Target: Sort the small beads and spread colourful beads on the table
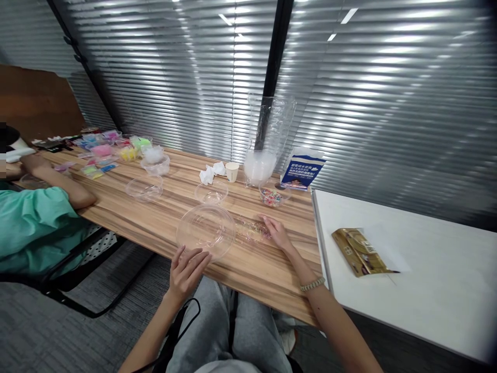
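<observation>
My left hand [188,272] lies against the near rim of a round clear plastic bowl [186,213], its fingers stretched out and apart. Nothing shows inside that bowl. To its right, a small clear bag of colourful bits [252,231] lies flat on the wooden table [248,269]. The fingers of my right hand [277,233] are close together on the bag's right end; whatever is under them is hidden. Behind the bag stands a clear bowl of multicoloured beads [273,197]. A smaller clear bowl [212,192] stands behind the one at my left hand.
A paper cup [232,172], crumpled tissues [209,173], a plastic bag of white material [259,167] and a blue box [303,170] line the back. A gold packet [363,252] lies on the white table [427,290]. At left, a person in green [39,228] sits near coloured tubs [128,152].
</observation>
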Tool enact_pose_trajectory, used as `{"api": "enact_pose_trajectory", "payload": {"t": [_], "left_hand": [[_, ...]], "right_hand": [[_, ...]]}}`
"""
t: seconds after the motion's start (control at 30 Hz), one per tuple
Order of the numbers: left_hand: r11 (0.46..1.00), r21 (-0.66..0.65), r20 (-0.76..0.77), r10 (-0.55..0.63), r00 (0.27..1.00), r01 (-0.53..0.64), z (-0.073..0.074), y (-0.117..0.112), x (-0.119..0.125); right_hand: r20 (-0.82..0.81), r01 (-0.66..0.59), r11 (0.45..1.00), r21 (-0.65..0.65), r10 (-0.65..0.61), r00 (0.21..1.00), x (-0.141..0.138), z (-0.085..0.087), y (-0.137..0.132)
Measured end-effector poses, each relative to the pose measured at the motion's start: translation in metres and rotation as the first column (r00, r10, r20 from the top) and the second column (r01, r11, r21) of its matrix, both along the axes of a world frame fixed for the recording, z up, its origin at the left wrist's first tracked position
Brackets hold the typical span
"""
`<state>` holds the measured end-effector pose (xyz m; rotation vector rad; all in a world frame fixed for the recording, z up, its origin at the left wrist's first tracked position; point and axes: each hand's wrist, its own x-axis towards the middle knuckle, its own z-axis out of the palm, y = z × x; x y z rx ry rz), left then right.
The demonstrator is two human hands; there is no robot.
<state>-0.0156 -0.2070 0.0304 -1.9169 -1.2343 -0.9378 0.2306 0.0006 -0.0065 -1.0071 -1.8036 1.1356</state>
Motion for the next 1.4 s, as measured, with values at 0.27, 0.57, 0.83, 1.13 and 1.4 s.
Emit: {"api": "enact_pose_trajectory", "payload": {"t": [0.27,0.57,0.83,1.13,1.4], "left_hand": [[0.999,0.031,0.003,-0.013,1.000,0.013,0.007,-0.001,0.009],[0.998,-0.023,0.035,-0.050,0.998,0.051,0.007,0.001,0.008],[0.957,-0.237,0.074,-0.152,0.986,0.165,-0.007,0.010,0.007],[0.947,-0.264,0.084,-0.168,0.982,0.184,-0.011,0.007,0.010],[0.948,-0.221,0.027,-0.227,0.974,0.227,-0.014,0.000,0.012]], "right_hand": [[0.005,-0.033,0.999,-0.008,0.033,0.999,0.001,0.000,0.000],[0.007,-0.029,0.999,-0.013,0.029,1.000,0.002,-0.001,0.001],[0.011,-0.016,1.000,-0.016,0.016,1.000,0.002,-0.002,0.002],[0.022,-0.016,0.999,-0.030,0.017,1.000,0.002,0.000,0.004],[0.023,0.021,0.999,-0.029,-0.020,1.000,0.001,-0.004,-0.002]]}}
